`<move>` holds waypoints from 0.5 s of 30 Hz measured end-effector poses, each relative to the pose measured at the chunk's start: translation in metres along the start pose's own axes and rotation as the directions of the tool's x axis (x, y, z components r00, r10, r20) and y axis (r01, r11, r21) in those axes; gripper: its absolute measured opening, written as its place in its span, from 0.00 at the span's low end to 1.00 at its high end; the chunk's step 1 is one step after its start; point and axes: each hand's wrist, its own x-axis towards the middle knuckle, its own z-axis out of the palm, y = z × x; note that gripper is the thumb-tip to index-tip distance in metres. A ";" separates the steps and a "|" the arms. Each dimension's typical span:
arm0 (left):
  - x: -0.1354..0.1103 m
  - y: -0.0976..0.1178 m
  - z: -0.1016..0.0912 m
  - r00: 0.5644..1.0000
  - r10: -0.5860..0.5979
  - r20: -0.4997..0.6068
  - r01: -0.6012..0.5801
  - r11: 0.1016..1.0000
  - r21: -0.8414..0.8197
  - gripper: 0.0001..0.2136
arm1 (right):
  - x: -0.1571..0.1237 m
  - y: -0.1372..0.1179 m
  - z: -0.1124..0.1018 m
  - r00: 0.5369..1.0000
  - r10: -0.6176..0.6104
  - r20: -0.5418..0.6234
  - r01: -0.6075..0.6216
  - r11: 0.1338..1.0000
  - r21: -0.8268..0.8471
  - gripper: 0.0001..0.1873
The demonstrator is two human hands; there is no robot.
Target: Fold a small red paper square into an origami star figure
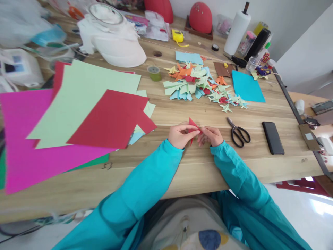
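Note:
Between my two hands is a small folded piece of red paper [193,123], its pointed ends sticking out above and below the fingers. My left hand [181,134] pinches it from the left between thumb and fingers. From the right, my right hand [212,135] pinches its edge at the fingertips. Part of the folded paper is hidden by the fingers. Just beyond the hands lies a pile of folded paper figures [187,81] in green, orange, red and blue. To the right of my right hand rest black-handled scissors [239,134].
Large coloured sheets lie at left, with a red sheet [111,119] on top and a magenta sheet [28,156] below. A black phone [273,138] is at right. Farther back are a blue sheet [248,86], a small green tub [154,73], a white cap [117,45] and a tape measure [178,35].

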 end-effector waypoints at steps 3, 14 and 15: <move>0.000 -0.001 0.000 1.000 0.002 0.010 -0.002 1.000 -0.010 0.06 | -0.001 -0.001 0.000 0.999 -0.028 0.018 0.029 1.000 -0.011 0.24; -0.002 0.000 0.000 0.997 -0.075 -0.013 0.075 0.997 0.006 0.09 | -0.003 0.006 0.002 0.966 -0.237 -0.107 0.229 0.970 -0.080 0.19; -0.001 -0.001 -0.001 0.997 -0.073 -0.020 0.073 0.997 0.011 0.08 | -0.003 0.006 0.002 0.964 -0.240 -0.114 0.231 0.969 -0.086 0.19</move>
